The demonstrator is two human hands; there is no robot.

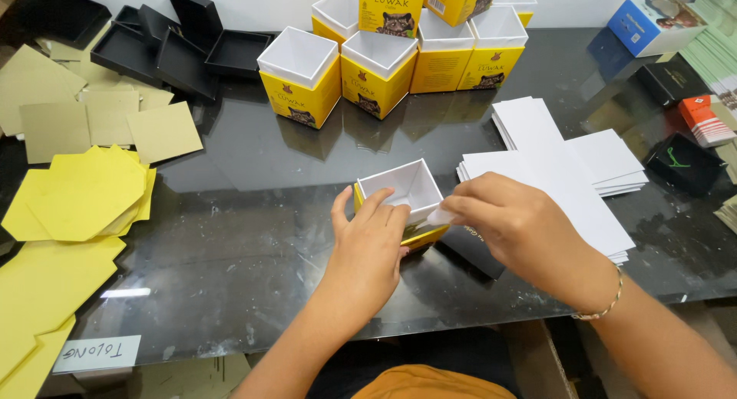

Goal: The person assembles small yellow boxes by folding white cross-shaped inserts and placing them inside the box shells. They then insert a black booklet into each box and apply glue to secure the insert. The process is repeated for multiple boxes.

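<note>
Head view: black glossy table (253, 238), scuffed, white wall (261, 4) behind.

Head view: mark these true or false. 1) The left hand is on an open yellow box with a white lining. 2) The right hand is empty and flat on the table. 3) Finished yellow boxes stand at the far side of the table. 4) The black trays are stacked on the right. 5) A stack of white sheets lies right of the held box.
1) True: the left hand has its grip on the yellow box.
2) False: the right hand pinches a white flap at the box's rim.
3) True: the finished boxes stand there.
4) False: the black trays lie at far left.
5) True: the white sheets lie there.
</note>
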